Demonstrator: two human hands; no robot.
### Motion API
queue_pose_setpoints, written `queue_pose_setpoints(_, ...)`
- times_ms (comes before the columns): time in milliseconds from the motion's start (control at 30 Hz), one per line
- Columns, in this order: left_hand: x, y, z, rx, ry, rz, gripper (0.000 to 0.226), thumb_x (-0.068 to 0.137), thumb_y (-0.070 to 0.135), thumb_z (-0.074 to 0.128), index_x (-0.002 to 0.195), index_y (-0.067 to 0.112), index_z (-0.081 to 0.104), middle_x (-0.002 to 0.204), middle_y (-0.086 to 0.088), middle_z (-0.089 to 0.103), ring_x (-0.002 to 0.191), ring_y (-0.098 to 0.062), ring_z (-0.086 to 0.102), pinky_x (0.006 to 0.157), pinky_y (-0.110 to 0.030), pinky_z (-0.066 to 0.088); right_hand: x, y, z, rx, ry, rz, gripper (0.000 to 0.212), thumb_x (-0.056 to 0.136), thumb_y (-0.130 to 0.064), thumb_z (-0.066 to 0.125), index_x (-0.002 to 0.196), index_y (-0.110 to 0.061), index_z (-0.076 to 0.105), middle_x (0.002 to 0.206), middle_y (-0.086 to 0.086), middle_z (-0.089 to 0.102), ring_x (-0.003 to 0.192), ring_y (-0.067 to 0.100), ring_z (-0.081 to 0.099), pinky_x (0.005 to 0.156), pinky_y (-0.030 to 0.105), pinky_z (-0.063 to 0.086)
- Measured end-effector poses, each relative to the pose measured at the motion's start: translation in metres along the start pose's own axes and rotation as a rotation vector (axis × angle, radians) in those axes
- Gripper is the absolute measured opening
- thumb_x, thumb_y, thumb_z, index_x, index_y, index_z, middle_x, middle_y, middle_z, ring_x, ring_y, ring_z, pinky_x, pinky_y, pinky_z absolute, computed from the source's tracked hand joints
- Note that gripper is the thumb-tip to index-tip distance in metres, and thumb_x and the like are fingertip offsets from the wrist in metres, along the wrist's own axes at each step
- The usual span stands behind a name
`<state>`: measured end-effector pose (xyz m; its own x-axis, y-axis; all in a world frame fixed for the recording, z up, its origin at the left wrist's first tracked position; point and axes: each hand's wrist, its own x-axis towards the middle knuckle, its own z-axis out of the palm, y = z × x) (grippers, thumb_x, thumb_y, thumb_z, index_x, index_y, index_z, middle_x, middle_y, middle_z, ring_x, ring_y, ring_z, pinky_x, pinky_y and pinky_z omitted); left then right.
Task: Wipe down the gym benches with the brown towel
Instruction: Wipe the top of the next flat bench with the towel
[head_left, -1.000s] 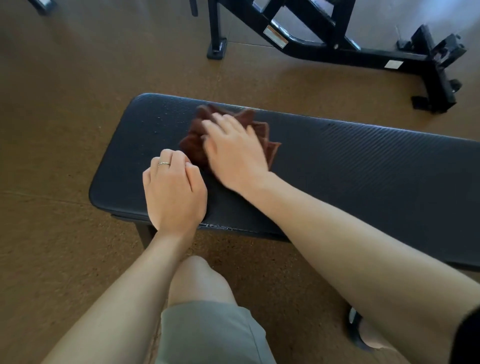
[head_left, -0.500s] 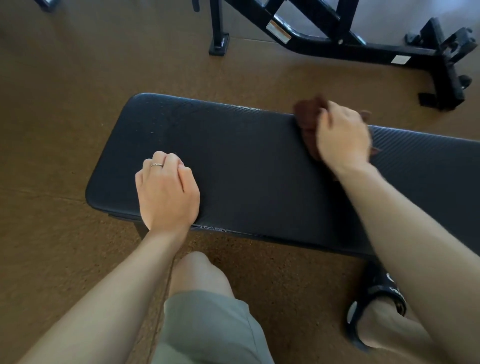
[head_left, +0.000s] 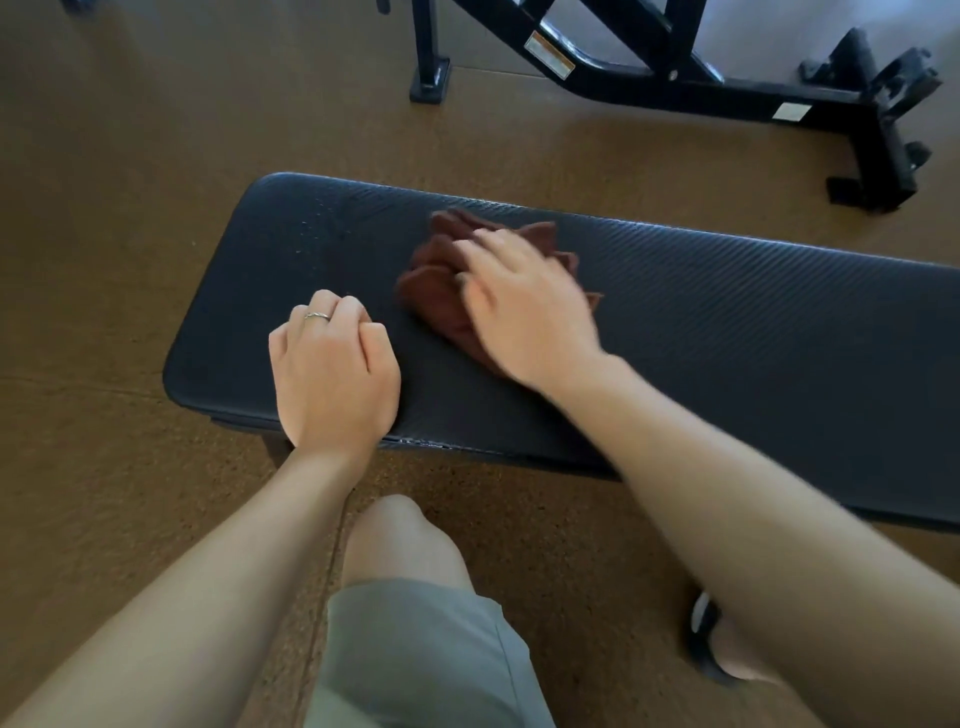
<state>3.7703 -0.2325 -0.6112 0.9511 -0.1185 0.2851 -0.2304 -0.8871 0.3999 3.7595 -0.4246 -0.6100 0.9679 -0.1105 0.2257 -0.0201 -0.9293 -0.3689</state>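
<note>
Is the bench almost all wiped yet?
Partly, probably. The right hand presses the brown towel mid-pad on the flat bench; the left hand rests fisted. Specks remain near the left end. The black frame behind looks untouched.

A black padded table (head_left: 727, 322) runs across the brown floor (head_left: 130, 156). On it lies a crumpled brown towel (head_left: 441, 280), and the right hand (head_left: 524, 306) lies flat on top of it with fingers spread, its outline blurred. The left hand (head_left: 332, 374) rests near the front edge of the table, just beside the towel, fingers curled under and holding nothing, a ring (head_left: 317, 315) on one finger. Small droplets (head_left: 311, 234) speckle the pad toward its left end. A bare knee (head_left: 400, 535) and grey shorts (head_left: 415, 654) show below; a black metal frame (head_left: 675, 73) stands beyond the table.
</note>
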Motion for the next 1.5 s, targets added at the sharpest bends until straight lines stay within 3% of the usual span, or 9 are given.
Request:
queue_pose_setpoints(133, 0.000, -0.002, 0.001, -0.012, -0.005, -0.001, 0.031, 0.094, 0.022, 0.028, 0.078, 0.016, 0.053, 0.088, 0.002, 0.053, 0.085, -0.021, 0.052, 0.091, -0.042, 0.040, 0.004, 0.087, -0.038, -0.020, 0.085, 0.352, 0.049, 0.107, -0.038, 0.034, 0.144, -0.013, 0.055, 0.149, 0.011, 0.055, 0.142, 0.029, 0.044, 0.118, 0.047, 0.035)
queue_pose_setpoints(267, 0.000, -0.002, 0.002, -0.021, -0.006, -0.017, 0.031, 0.094, 0.022, 0.028, 0.076, 0.016, 0.052, 0.086, 0.001, 0.054, 0.083, -0.022, 0.051, 0.090, -0.043, 0.040, -0.009, 0.055, -0.033, -0.053, 0.077, 0.482, 0.052, 0.106, -0.039, 0.034, 0.151, -0.016, 0.049, 0.158, 0.012, 0.045, 0.149, 0.030, 0.034, 0.120, 0.052, 0.027)
queue_pose_setpoints(467, -0.002, -0.002, 0.001, -0.025, -0.007, -0.021, 0.032, 0.095, 0.023, 0.026, 0.080, 0.015, 0.053, 0.089, 0.001, 0.053, 0.084, -0.021, 0.051, 0.087, -0.043, 0.041, -0.089, -0.040, -0.009, -0.023, -0.039, 0.178, 0.047, 0.109, -0.041, 0.034, 0.153, -0.029, 0.045, 0.164, -0.001, 0.039, 0.155, 0.022, 0.029, 0.124, 0.047, 0.021)
queue_pose_setpoints(733, -0.003, 0.000, 0.001, -0.024, 0.029, -0.036, 0.033, 0.094, 0.023, 0.026, 0.079, 0.013, 0.055, 0.089, -0.001, 0.055, 0.083, -0.023, 0.053, 0.086, -0.044, 0.043, 0.037, 0.010, 0.006, 0.003, -0.025, 0.119, 0.047, 0.109, -0.037, 0.032, 0.151, -0.026, 0.050, 0.161, 0.000, 0.045, 0.152, 0.021, 0.033, 0.125, 0.047, 0.025)
queue_pose_setpoints(867, -0.001, 0.000, -0.003, -0.024, 0.051, -0.026, 0.029, 0.095, 0.022, 0.028, 0.083, 0.014, 0.053, 0.091, -0.002, 0.054, 0.083, -0.026, 0.053, 0.080, -0.040, 0.038, -0.011, -0.010, 0.001, -0.003, -0.073, 0.063, 0.049, 0.109, -0.040, 0.032, 0.155, -0.027, 0.043, 0.165, 0.001, 0.038, 0.154, 0.022, 0.028, 0.126, 0.052, 0.024)
queue_pose_setpoints(967, 0.000, -0.014, -0.014, -0.012, 0.095, -0.127, 0.029, 0.101, 0.025, 0.035, 0.112, 0.014, 0.060, 0.121, -0.008, 0.059, 0.109, -0.030, 0.057, 0.098, -0.044, 0.038, -0.071, -0.020, -0.011, 0.009, -0.161, -0.082, 0.047, 0.111, -0.042, 0.031, 0.155, -0.030, 0.041, 0.165, -0.003, 0.036, 0.156, 0.020, 0.026, 0.126, 0.045, 0.014)
queue_pose_setpoints(1100, -0.008, -0.057, -0.029, -0.004, -0.027, -0.466, 0.054, 0.110, 0.038, 0.028, 0.161, 0.020, 0.029, 0.169, -0.004, 0.023, 0.156, -0.023, 0.017, 0.128, -0.044, 0.010, -0.061, -0.016, -0.012, 0.012, -0.202, -0.179, 0.050, 0.110, -0.046, 0.026, 0.153, -0.030, 0.046, 0.164, -0.004, 0.039, 0.155, 0.022, 0.031, 0.121, 0.039, 0.011)
queue_pose_setpoints(1300, -0.006, -0.057, -0.031, -0.086, -0.057, -0.528, 0.055, 0.111, 0.031, 0.029, 0.162, 0.009, 0.026, 0.171, -0.005, 0.017, 0.158, -0.019, 0.008, 0.127, -0.035, 0.009, 0.034, -0.046, 0.022, 0.085, -0.222, -0.253, 0.046, 0.112, -0.040, 0.029, 0.152, -0.030, 0.047, 0.164, -0.002, 0.040, 0.155, 0.023, 0.029, 0.127, 0.050, 0.022)
queue_pose_setpoints(1500, -0.003, -0.065, -0.050, -0.167, -0.201, -0.554, 0.052, 0.113, 0.027, 0.029, 0.162, 0.011, 0.026, 0.171, -0.001, 0.016, 0.158, -0.014, 0.009, 0.123, -0.025, 0.008, -0.051, -0.022, -0.010, 0.059, -0.337, -0.405, 0.050, 0.111, -0.048, 0.024, 0.157, -0.033, 0.038, 0.167, -0.005, 0.032, 0.157, 0.021, 0.023, 0.127, 0.046, 0.019)
